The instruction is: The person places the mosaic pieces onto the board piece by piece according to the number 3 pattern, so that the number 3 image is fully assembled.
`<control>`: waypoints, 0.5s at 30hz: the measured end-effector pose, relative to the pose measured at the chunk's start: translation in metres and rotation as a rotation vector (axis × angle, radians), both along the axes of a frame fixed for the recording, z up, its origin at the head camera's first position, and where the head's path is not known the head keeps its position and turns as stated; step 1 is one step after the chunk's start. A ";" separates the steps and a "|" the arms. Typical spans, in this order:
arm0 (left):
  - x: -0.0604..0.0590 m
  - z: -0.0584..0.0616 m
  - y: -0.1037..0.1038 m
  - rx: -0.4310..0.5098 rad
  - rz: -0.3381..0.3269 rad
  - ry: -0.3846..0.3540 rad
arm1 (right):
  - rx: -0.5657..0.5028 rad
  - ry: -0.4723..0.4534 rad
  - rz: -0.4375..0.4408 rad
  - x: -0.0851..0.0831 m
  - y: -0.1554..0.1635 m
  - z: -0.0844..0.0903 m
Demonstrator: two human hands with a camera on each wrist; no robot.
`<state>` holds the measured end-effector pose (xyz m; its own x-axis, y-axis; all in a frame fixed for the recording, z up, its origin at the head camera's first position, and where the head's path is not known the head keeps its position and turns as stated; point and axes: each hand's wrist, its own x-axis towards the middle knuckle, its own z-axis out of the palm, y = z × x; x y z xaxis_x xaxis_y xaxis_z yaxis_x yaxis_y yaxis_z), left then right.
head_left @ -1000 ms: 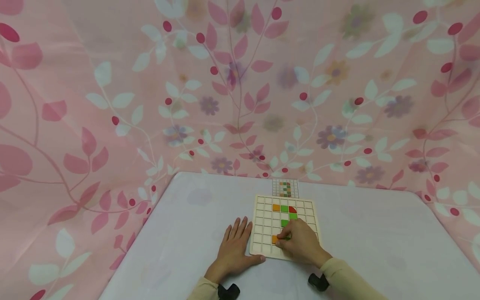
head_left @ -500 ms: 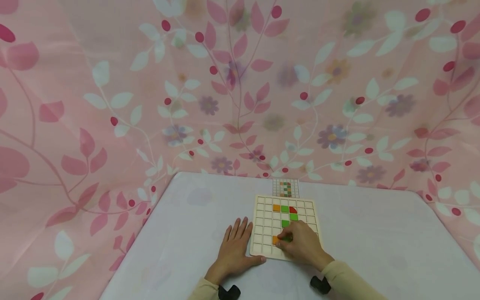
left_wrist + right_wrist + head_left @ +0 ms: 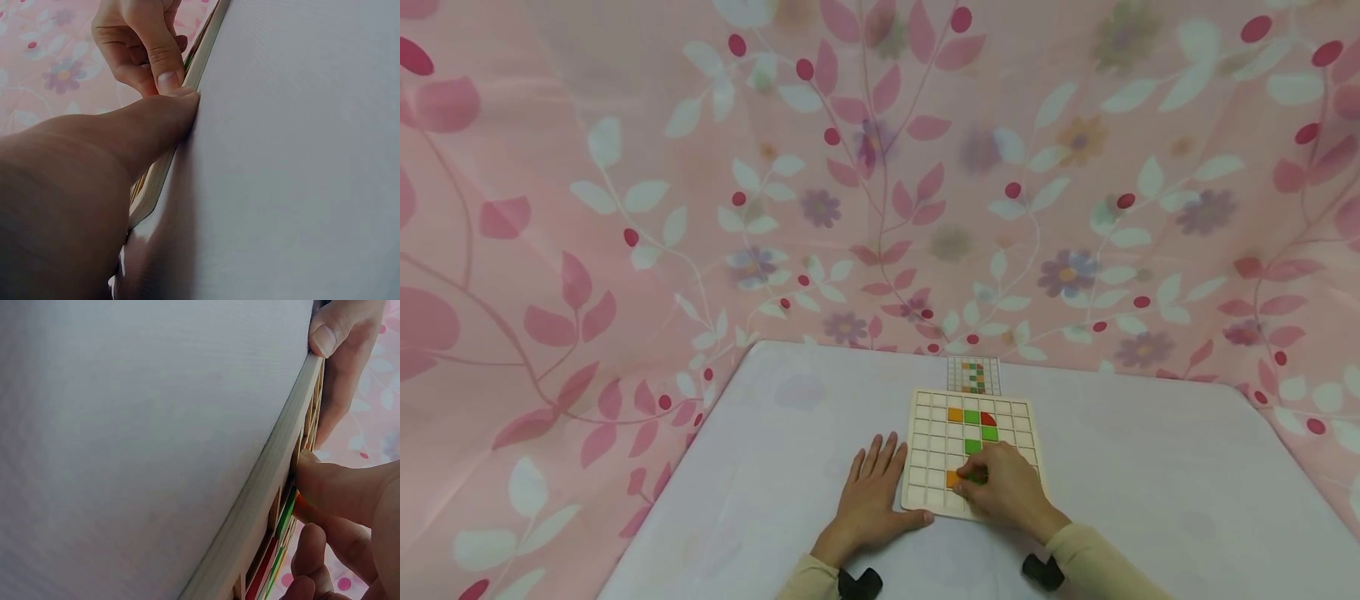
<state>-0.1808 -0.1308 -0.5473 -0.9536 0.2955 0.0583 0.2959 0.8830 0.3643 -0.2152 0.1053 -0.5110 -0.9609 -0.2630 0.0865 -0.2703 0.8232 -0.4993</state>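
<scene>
A pale wooden grid board (image 3: 928, 433) lies on the white table (image 3: 1150, 483). In its upper rows sit an orange tile (image 3: 954, 414), green tiles (image 3: 972, 417) and a red tile (image 3: 988, 418). My right hand (image 3: 981, 485) is over the board's lower middle. Its thumb (image 3: 337, 487) and fingers pinch a green tile (image 3: 976, 477) beside another orange tile (image 3: 952, 478). My left hand (image 3: 872, 479) lies flat on the table left of the board. Its thumb (image 3: 156, 119) presses on the board's near edge (image 3: 203, 47).
A small pattern card (image 3: 973, 375) lies just beyond the board, against the pink floral curtain (image 3: 880, 167). The curtain closes off the table's far and left sides. The right wrist view shows the board's thick rim (image 3: 269, 469) from the side.
</scene>
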 end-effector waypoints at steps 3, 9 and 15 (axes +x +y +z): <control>-0.001 -0.001 0.001 -0.001 -0.001 0.001 | -0.011 0.013 0.002 0.001 0.001 0.001; -0.002 0.001 0.001 0.007 -0.007 0.020 | -0.023 0.048 0.011 0.004 0.001 0.001; 0.000 0.000 0.000 0.001 -0.004 -0.001 | -0.007 0.023 0.012 0.005 0.002 -0.002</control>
